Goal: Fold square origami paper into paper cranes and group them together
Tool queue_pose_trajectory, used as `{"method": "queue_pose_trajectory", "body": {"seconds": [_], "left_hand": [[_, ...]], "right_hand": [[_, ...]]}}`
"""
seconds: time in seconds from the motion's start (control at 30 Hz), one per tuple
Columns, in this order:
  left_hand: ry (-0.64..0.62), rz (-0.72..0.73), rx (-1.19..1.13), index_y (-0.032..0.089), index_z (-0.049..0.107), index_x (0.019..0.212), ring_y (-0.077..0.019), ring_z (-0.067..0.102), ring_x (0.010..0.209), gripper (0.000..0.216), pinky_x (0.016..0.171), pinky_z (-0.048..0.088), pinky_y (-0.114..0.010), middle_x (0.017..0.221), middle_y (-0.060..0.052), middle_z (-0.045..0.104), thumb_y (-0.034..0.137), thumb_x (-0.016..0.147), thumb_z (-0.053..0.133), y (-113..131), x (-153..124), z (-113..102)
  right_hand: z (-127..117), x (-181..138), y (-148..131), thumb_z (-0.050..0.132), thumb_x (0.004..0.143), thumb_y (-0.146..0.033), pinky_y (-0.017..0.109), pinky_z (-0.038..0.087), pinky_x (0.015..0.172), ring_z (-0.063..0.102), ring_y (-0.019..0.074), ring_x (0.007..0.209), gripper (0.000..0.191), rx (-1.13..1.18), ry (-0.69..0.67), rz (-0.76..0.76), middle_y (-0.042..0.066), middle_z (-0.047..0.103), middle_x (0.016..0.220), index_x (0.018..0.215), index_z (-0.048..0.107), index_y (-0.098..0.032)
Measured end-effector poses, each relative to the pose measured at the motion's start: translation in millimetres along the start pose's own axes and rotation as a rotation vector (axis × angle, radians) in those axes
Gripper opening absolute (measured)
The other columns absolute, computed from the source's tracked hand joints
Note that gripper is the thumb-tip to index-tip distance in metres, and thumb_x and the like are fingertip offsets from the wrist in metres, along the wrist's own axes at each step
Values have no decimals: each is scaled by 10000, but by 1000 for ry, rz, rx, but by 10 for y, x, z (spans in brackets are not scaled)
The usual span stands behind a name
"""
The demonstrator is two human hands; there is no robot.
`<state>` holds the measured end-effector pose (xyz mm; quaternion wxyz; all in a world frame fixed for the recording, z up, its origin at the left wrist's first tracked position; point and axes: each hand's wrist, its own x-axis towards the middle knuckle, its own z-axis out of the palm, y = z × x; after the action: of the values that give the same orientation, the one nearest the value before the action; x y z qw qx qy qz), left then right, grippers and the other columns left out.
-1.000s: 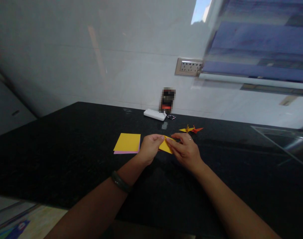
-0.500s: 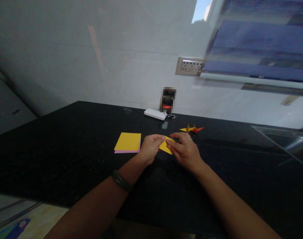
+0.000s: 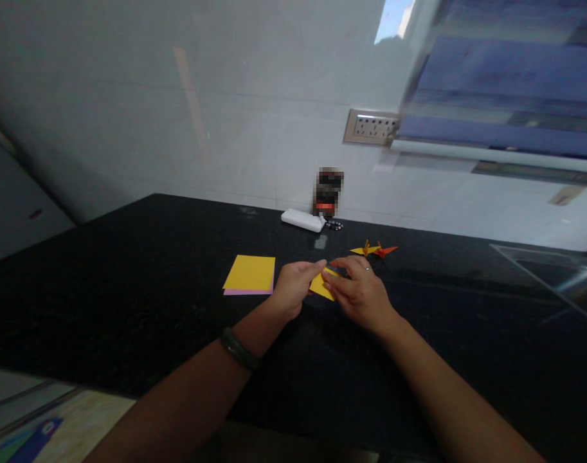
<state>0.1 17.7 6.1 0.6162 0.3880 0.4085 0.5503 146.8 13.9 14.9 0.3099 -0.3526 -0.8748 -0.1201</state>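
Note:
A small folded sheet of yellow origami paper (image 3: pixel 323 287) is between my two hands, just above or on the dark counter. My left hand (image 3: pixel 296 286) grips its left side, thumb laid along the top edge. On the other side, my right hand (image 3: pixel 359 287) pinches the paper with thumb and fingers; a ring shows on one finger. The paper's far corner is partly hidden by my fingers. Left of my hands lies a stack of square paper (image 3: pixel 249 273), yellow on top with pink showing beneath. Just beyond my right hand stand a yellow paper crane (image 3: pixel 366 249) and an orange paper crane (image 3: pixel 382 251).
A white oblong case (image 3: pixel 303 220) lies near the wall, beside a beaded strap (image 3: pixel 334 225) and an upright pixelated object (image 3: pixel 328 191). A sink (image 3: pixel 563 276) is set into the counter (image 3: pixel 129 302) at right. A socket panel (image 3: pixel 370 127) is on the wall.
My left thumb has slid slightly right along the top of the folded paper, covering more of its upper corner. The whole view has shifted a little; the cranes and paper stack stay put.

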Motion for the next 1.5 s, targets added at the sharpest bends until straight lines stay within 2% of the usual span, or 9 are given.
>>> {"method": "queue_pose_trajectory", "body": {"seconds": [0.4, 0.5, 0.57, 0.63, 0.73, 0.8, 0.9, 1.03, 1.5], "left_hand": [[130, -8, 29, 124, 583, 628, -99, 514, 459, 206, 427, 356, -210, 541, -7, 579, 307, 587, 669, -17, 6, -14], [160, 8, 13, 123, 590, 633, -93, 506, 452, 205, 427, 353, -207, 537, -3, 577, 301, 579, 675, -1, 14, -17], [166, 41, 10, 115, 598, 622, -86, 502, 458, 199, 444, 366, -207, 537, -2, 581, 287, 568, 684, 18, 11, -7], [162, 63, 6, 108, 606, 614, -89, 512, 476, 200, 468, 385, -211, 546, -9, 596, 280, 559, 691, 39, 3, 9], [168, 81, 33, 105, 615, 611, -91, 515, 478, 192, 469, 385, -209, 547, -14, 607, 274, 559, 691, 59, -12, 29], [175, 97, 54, 105, 618, 608, -89, 513, 473, 175, 469, 384, -206, 541, -12, 608, 261, 567, 686, 64, -20, 34], [160, 107, 63, 111, 614, 606, -95, 522, 473, 160, 481, 398, -213, 532, -7, 606, 256, 578, 677, 58, -24, 29], [143, 109, 87, 116, 615, 622, -100, 521, 467, 174, 476, 401, -221, 534, -3, 604, 273, 578, 678, 36, -14, 17], [114, 35, 25, 115, 612, 622, -105, 532, 465, 166, 481, 414, -233, 528, -4, 602, 254, 569, 686, 34, -22, 26]], "right_hand": [[16, -5, -28, 493, 803, -262, 368, 451, 710, 437, 239, 953, 261, -22, -59, -4, 94, 550, 1032, 1037, 609, -277], [31, -14, -39, 508, 793, -249, 366, 442, 728, 450, 233, 952, 222, 43, -29, 1, 88, 553, 1022, 971, 638, -269], [48, -13, -34, 511, 789, -249, 364, 431, 759, 474, 215, 928, 179, 150, 47, 49, 77, 568, 970, 888, 659, -245], [72, -6, -17, 495, 795, -262, 358, 425, 775, 504, 193, 882, 168, 284, 161, 190, 67, 580, 895, 822, 653, -214], [112, 16, 5, 482, 791, -345, 316, 457, 656, 535, 171, 756, 206, 536, 229, 569, 50, 575, 778, 805, 603, -179], [133, 32, -6, 498, 762, -423, 262, 449, 525, 526, 148, 648, 263, 770, 118, 800, 27, 555, 708, 797, 567, -172], [150, 46, -62, 543, 717, -453, 203, 408, 426, 487, 103, 539, 289, 1064, -116, 946, -4, 521, 635, 715, 536, -164], [161, 48, -117, 598, 682, -400, 171, 380, 390, 448, 66, 471, 265, 1182, -156, 981, -28, 495, 578, 633, 504, -157], [155, 34, -67, 628, 661, -312, 164, 370, 391, 443, 48, 434, 203, 1201, -163, 972, -37, 511, 544, 619, 519, -147]]}}
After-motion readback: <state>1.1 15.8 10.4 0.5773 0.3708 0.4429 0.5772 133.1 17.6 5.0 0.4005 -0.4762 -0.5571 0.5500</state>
